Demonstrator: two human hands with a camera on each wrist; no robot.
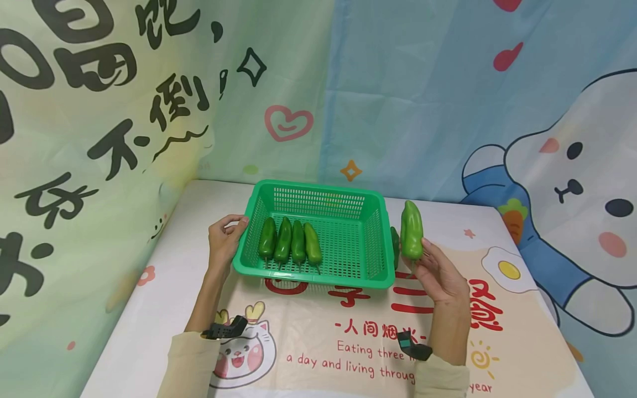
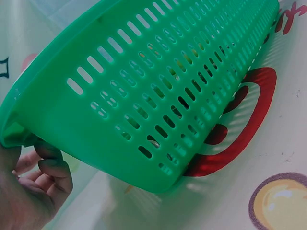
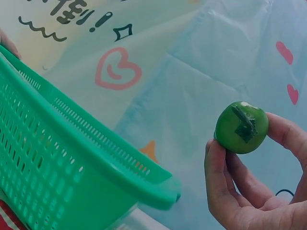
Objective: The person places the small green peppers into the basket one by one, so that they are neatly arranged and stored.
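Note:
A green plastic basket (image 1: 348,281) with slotted walls holds several green peppers (image 1: 283,240) lying side by side in its left half. My left hand (image 1: 226,237) grips the basket's left rim, thumb on top and fingers curled beneath the edge, as the left wrist view shows. Just right of the basket, my right hand (image 1: 443,273) pinches a light green pepper (image 1: 411,229) near its stem end, tip upward. In the right wrist view the stem of this pepper (image 3: 242,128) faces the camera. Another darker pepper (image 1: 395,247) shows partly behind the basket's right edge.
The table is covered by a printed cloth (image 1: 308,331) with red writing and cartoon figures. Behind it hangs a pale blue and green curtain (image 1: 398,110), with a second printed side (image 1: 99,166) at the left.

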